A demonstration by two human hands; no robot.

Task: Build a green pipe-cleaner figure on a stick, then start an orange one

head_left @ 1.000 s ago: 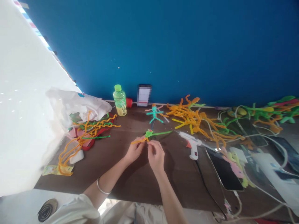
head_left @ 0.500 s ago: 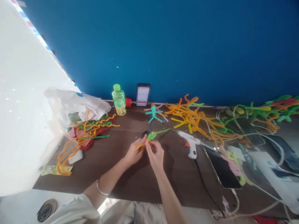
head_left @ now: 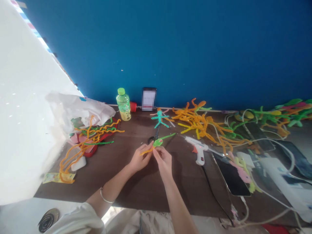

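Both hands meet over the middle of a dark wooden table (head_left: 146, 188). My left hand (head_left: 139, 159) and my right hand (head_left: 163, 158) pinch a small piece made of a green pipe cleaner (head_left: 162, 139) twisted with an orange one (head_left: 145, 151). The green end sticks out up and to the right, the orange end to the left. Black scissors (head_left: 154, 136) lie just behind the piece. A finished teal and orange pipe-cleaner figure (head_left: 160, 118) lies farther back.
A white glue gun (head_left: 198, 149) lies right of my hands, by a dark tablet (head_left: 231, 177) and cables. Orange pipe cleaners (head_left: 200, 123) are heaped at the back, more (head_left: 92, 133) at left by a white plastic bag (head_left: 78, 109). A green bottle (head_left: 123, 104) stands at the blue wall.
Both hands have kept hold of the piece and shifted slightly up and back, turning it so the green end rises more steeply. The view has drifted a little.
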